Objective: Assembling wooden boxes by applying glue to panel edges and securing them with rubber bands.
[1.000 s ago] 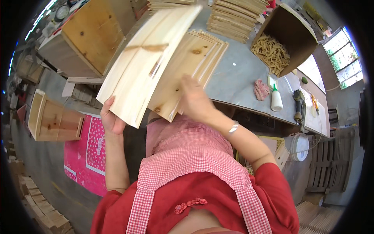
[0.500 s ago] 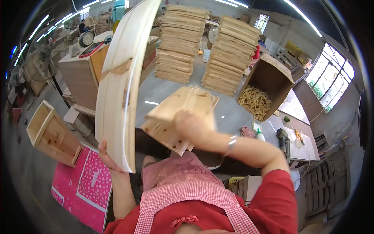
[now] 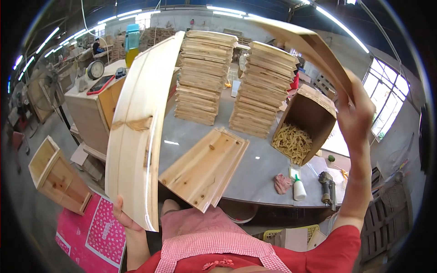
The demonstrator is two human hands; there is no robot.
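Note:
My left hand (image 3: 126, 215) grips the lower end of a long pale wooden panel (image 3: 136, 123), which stands upright with a white line along its right edge. Raised high at the right, my right hand (image 3: 357, 109) is closed on another wooden board (image 3: 314, 43), tilted and partly blurred. Between the two, a few knotty tapered wooden boards (image 3: 205, 168) lie stacked at the table's near edge.
Two tall stacks of boards, the left stack (image 3: 200, 77) and right stack (image 3: 264, 86), stand on the grey table (image 3: 182, 136). Right are a cardboard box (image 3: 314, 113) of wood strips, a glue bottle (image 3: 299, 189) and a power tool (image 3: 327, 189). A wooden bin (image 3: 61, 177) stands left.
My right hand has lifted a board off the small pile and swung it up to the right. The left hand still holds its panel upright. The view has tilted up slightly.

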